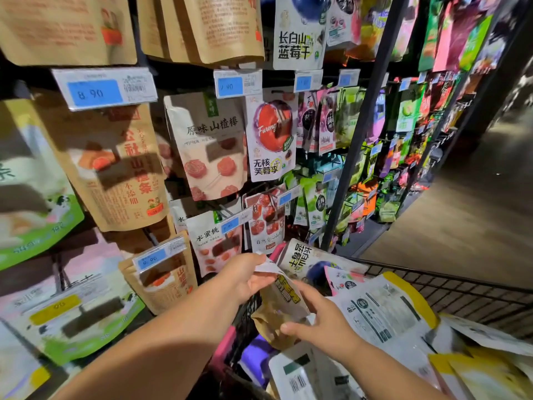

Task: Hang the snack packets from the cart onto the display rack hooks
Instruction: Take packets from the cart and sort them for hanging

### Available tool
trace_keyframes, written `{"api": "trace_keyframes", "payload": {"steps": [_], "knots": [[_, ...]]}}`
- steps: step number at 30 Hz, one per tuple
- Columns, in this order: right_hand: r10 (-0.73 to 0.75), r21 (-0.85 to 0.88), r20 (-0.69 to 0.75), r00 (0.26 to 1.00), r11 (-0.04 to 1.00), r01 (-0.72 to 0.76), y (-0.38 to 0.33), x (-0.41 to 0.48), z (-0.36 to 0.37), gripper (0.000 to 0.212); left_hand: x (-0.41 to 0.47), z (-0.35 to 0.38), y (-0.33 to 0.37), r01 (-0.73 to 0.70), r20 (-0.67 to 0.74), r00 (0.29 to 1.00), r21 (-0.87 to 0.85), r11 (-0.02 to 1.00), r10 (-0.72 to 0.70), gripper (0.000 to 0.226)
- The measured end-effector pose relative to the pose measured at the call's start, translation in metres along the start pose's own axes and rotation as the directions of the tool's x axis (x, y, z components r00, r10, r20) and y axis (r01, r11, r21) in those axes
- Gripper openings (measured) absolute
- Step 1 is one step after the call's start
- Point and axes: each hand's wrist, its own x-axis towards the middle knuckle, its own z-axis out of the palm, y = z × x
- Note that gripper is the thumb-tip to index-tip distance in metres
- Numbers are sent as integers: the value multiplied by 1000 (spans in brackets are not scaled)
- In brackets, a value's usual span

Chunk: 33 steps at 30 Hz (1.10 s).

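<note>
A brown and white snack packet (281, 306) hangs over the near left corner of the cart (461, 295). My left hand (245, 277) pinches its white top edge. My right hand (320, 321) holds its lower right side, thumb on the front. Several more packets lie in the cart, among them a white and yellow packet (386, 310) and a blueberry packet (305, 261). The display rack (360, 134) stands behind and to the left, its hooks full of hanging packets such as a white hawthorn packet (207, 145).
Blue price tags (95, 92) stick out from the hook ends in front of the packets. A dark upright post divides the rack sections. The aisle floor (461, 220) opens to the right beyond the cart.
</note>
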Motion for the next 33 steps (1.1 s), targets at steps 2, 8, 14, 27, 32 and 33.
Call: {"api": "trace_keyframes", "payload": {"steps": [2,8,14,27,32,33], "knots": [[-66,-125,-147,987,991,48,-4,0,1,47,-4,1,3,14,14,1000,-37,999,-13,35],[-106,-126,-464,879,991,53,-17,8,-10,20,-20,-4,9,-11,58,998,-78,997,16,41],[3,106,-583,812,992,72,-38,20,-29,26,-9,-27,-5,-250,-18,967,149,957,255,80],[255,321,-604,755,945,-63,-14,32,-20,28,-18,-62,-87,-226,462,887,425,876,5,92],[405,405,-455,793,887,-220,12,20,-31,29,-15,-54,-108,-169,209,975,467,868,78,15],[402,360,-462,791,900,-247,22,15,-36,22,-12,-55,-112,-151,151,984,465,872,90,11]]}}
